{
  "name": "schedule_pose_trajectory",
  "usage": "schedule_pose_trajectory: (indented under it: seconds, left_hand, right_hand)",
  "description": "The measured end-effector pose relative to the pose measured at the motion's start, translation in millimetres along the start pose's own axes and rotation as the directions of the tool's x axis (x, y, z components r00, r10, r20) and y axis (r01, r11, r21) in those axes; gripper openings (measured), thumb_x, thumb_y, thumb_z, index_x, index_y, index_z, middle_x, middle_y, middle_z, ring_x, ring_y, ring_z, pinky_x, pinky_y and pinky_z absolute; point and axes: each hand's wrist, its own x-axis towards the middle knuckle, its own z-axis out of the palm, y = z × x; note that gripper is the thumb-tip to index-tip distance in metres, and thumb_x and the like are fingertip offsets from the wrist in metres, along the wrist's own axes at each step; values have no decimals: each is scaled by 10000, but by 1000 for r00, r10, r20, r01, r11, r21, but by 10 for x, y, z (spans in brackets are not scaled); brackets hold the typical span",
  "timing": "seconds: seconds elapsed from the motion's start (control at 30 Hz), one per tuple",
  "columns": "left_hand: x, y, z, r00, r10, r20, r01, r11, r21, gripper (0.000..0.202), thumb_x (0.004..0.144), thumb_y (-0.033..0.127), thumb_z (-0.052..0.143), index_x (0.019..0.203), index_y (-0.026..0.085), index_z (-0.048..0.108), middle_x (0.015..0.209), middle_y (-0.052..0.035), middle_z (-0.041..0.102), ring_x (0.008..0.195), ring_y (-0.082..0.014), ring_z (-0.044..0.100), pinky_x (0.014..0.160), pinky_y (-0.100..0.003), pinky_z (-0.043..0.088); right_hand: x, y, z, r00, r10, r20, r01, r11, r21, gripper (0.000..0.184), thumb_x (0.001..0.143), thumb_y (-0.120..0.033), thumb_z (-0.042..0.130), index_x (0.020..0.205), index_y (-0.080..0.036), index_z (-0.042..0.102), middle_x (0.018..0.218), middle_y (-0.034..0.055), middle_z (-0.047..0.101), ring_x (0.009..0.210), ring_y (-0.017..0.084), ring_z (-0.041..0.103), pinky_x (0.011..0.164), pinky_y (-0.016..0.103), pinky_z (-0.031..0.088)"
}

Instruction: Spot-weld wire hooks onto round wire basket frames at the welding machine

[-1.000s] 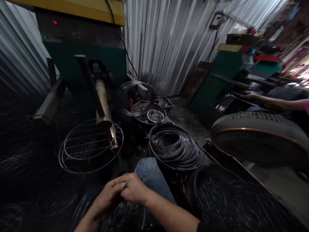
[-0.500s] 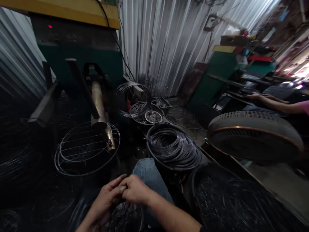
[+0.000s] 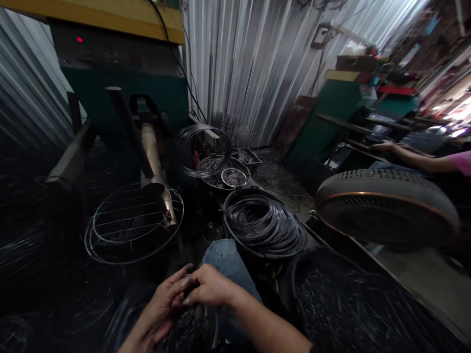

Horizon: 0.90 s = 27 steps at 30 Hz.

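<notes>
My left hand (image 3: pixel 162 306) and my right hand (image 3: pixel 209 287) meet low in the view, above a dark container of small wire pieces (image 3: pixel 191 331) on my lap. Both have their fingers curled and pinched together; what they hold is too small and dark to make out. My knee in blue jeans (image 3: pixel 224 257) shows just beyond them. A round wire grill (image 3: pixel 132 223) lies under the brass electrode (image 3: pixel 156 174) of the green welding machine (image 3: pixel 121 88) ahead.
A tub of coiled wire rings (image 3: pixel 263 225) sits right of my knee, with a smaller bowl of rings (image 3: pixel 224 176) behind it. A fan (image 3: pixel 386 206) lies at right. Another person's arm (image 3: pixel 415 159) reaches over a far bench. A dark bin of wire (image 3: pixel 353 304) stands at lower right.
My hands have stayed together, dropping slightly lower in view, with the fingers shifting a little. The view swung slightly left.
</notes>
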Motion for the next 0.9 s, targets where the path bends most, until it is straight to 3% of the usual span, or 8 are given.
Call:
schedule_pose_trajectory:
  seconds: [0.27,0.37,0.47,0.67,0.77,0.9]
  left_hand:
    - [3,-3,-17,999,3,44,-1,999,-42,774,521,261,883,1220,154,568,1047,-144,682,888,-289,672,712,-319,529]
    - [13,23,-25,999,38,10,-38,998,-49,704,508,311,885,1135,135,617,1002,-142,691,876,-279,672,693,-299,529]
    - [1,56,-27,998,58,-37,-60,997,-41,750,538,311,865,1202,121,573,999,-148,686,773,-258,673,609,-308,522]
    - [-24,77,-32,993,58,-99,-60,998,-15,799,567,239,858,1269,90,508,955,-140,682,692,-185,638,582,-265,499]
    - [-17,60,-44,992,73,-104,-72,997,13,810,548,267,868,1260,87,526,880,-124,683,660,-186,633,554,-256,480]
    - [-14,58,-43,988,89,-125,-87,996,21,933,477,308,900,1290,80,502,754,-83,661,598,-189,616,506,-252,451]
  right_hand:
    - [25,68,-28,997,-80,19,79,994,74,269,534,-281,779,754,-149,696,531,-53,574,401,88,499,418,194,390]
    - [84,130,-8,989,-141,35,127,959,255,445,434,-276,832,817,-146,648,612,-24,630,479,126,579,467,217,448]
    - [135,182,20,981,-195,22,161,865,476,596,370,-296,874,871,-141,590,665,14,665,543,164,635,498,236,489]
    - [174,250,71,992,-116,-44,119,790,601,580,365,-321,884,792,-136,539,600,51,660,505,190,640,438,228,470]
    - [175,257,85,995,-81,-62,102,809,578,547,343,-344,881,741,-112,585,575,54,648,470,187,624,407,220,438]
    - [167,250,104,989,-125,-75,146,859,491,459,417,-395,850,698,-73,682,619,60,662,442,139,593,384,201,382]
